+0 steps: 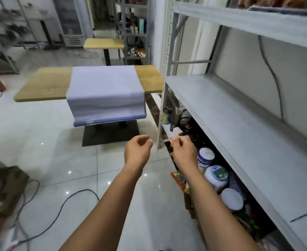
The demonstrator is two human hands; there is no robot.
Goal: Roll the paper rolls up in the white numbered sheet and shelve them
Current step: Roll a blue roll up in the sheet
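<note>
A pale sheet [104, 87] lies spread over the wooden table [46, 84] ahead, its near end hanging over the table's front edge with a darker blue hem. No paper rolls are in sight. My left hand [138, 151] and my right hand [182, 151] are stretched out low over the floor, between the table and the grey metal shelf [239, 127] on the right. Both hands have loosely curled fingers and hold nothing. The view is blurred by motion.
The grey shelf board at the right is bare; the level beneath it holds several tins and jars [216, 175]. A black cable [62, 205] snakes across the glossy tiled floor. A brown box [2, 192] sits at the left. A second table [103, 43] stands farther back.
</note>
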